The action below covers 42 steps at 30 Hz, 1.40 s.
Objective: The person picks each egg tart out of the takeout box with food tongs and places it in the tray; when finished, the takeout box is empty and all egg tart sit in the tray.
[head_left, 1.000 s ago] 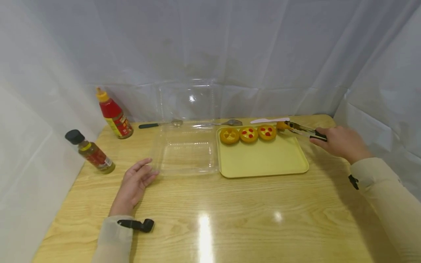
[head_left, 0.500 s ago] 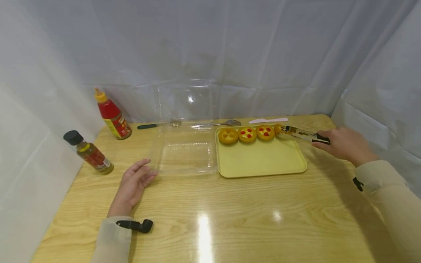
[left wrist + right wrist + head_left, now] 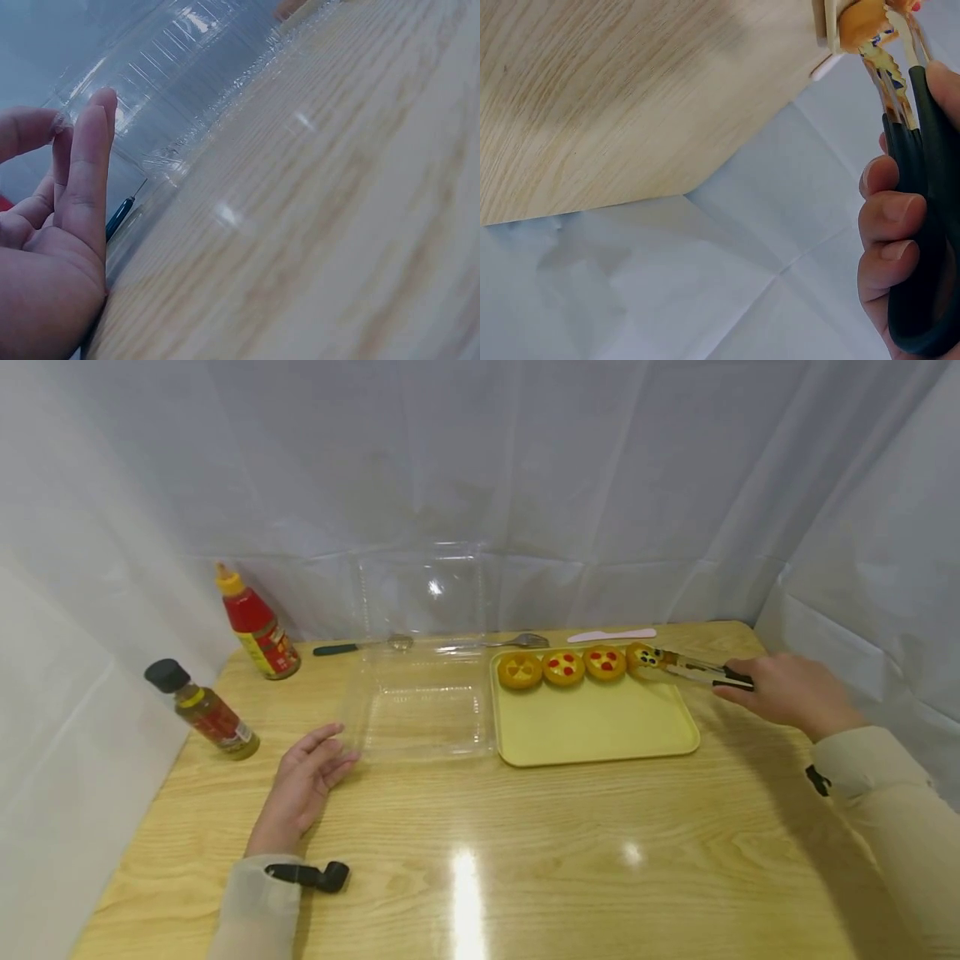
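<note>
My right hand (image 3: 791,689) grips the black handles of metal tongs (image 3: 919,202). The tongs' tips are right at the right side of a small tart (image 3: 640,655) with dark dots on its yellow filling. That tart sits at the right end of a back row on the yellow tray (image 3: 592,735), beside two tarts with red spots (image 3: 606,662) and one with a segmented yellow top (image 3: 519,670). My left hand (image 3: 303,777) rests at the front left corner of a hinged clear plastic container (image 3: 423,752), fingers fairly straight and fingertips at its rim. The container's lid stands up.
Behind the tray lie a pink knife (image 3: 611,635) and a fork (image 3: 525,641). A green-handled utensil (image 3: 337,649) lies behind the container. At the left stand a red sauce bottle (image 3: 262,631) and a black-capped bottle (image 3: 213,714). White cloth walls border the wooden table (image 3: 555,860).
The dotted tart has turned from edge-on to face up at the row's right end. The tongs and right hand have shifted slightly right. The left hand stays still.
</note>
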Motion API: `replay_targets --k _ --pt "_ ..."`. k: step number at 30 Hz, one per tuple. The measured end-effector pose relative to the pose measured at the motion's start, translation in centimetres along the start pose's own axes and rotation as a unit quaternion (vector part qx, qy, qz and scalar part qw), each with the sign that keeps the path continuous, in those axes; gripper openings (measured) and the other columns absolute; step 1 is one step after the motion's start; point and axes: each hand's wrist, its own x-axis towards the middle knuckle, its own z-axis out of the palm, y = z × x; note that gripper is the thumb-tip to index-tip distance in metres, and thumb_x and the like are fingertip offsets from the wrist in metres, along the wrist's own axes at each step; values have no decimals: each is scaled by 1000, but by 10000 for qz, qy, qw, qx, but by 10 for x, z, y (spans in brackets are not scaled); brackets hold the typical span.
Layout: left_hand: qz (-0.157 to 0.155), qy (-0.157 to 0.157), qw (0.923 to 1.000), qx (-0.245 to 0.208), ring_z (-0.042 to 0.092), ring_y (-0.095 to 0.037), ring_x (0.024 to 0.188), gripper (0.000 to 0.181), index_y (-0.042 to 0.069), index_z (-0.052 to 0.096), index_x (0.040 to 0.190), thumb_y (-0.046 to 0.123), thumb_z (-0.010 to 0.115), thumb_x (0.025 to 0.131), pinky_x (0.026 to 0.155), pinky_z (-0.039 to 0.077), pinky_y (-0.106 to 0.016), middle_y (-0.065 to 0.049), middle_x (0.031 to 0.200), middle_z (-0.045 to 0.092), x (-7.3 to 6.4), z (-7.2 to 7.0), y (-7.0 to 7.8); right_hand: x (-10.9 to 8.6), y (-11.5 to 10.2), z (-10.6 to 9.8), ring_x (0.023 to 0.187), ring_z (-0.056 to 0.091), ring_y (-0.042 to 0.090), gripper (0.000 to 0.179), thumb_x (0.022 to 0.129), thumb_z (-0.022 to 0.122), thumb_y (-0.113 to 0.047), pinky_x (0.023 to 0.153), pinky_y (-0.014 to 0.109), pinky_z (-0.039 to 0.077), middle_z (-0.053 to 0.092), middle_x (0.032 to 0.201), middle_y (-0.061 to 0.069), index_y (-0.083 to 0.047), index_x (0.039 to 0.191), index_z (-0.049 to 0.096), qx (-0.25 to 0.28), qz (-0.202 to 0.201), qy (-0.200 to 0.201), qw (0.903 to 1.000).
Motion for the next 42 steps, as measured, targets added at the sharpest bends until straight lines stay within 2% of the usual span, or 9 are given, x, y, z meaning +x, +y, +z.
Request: replay_targets --k 5,10,16,24,29,32,37,42 --pt "-3 12 10000 16 71 -20 90 26 8 65 119 0 46 104 83 57 -28 -5 92 67 0 0 -1 0 0 0 89 63 48 92 90 36 -77 69 63 49 63 113 32 1 135 58 -46 3 53 10000" --pt "1 37 10000 52 71 -19 89 26 8 65 119 0 46 104 83 57 -27 -5 92 68 0 0 -1 1 -1 -2 87 64 47 89 91 42 -75 65 61 49 65 110 31 0 135 58 -29 27 23 10000" --pt "-10 89 9999 128 71 -19 89 24 9 65 118 1 48 103 82 57 -27 -5 93 67 -1 0 -1 -2 1 -1 94 60 52 89 89 43 -76 62 62 49 59 120 35 -2 138 57 144 207 -43 9997" --pt "-88 117 9997 212 71 -20 90 20 7 62 117 1 49 103 82 57 -26 -5 96 65 -2 0 -2 -7 4 7 102 55 58 86 90 48 -72 69 67 47 53 128 37 -2 140 54 542 365 110 9978" --pt "-108 126 9997 179 71 -19 90 19 5 60 118 2 49 103 83 57 -27 -5 99 64 1 0 0 -12 2 10 108 54 55 85 91 52 -68 79 68 45 52 131 35 0 142 50 985 439 366 9935" --pt "-160 86 9998 108 71 -20 90 18 5 62 116 1 49 103 83 57 -28 -4 97 65 2 -1 0 -17 1 11 113 51 56 85 93 53 -65 84 69 43 50 133 36 2 144 46 1251 530 355 9901" --pt "-171 22 9998 57 71 -21 90 20 6 64 113 0 48 103 84 57 -28 -5 92 66 1 -1 1 -23 1 13 104 56 54 82 95 53 -60 80 67 45 52 128 38 6 143 45 1473 601 483 9861" --pt "-141 -7 9999 11 71 -20 90 21 6 65 113 0 48 103 85 56 -28 -5 92 66 1 0 2 -25 7 21 108 50 59 81 98 53 -55 85 69 41 48 130 42 13 141 42 1700 781 566 9807"
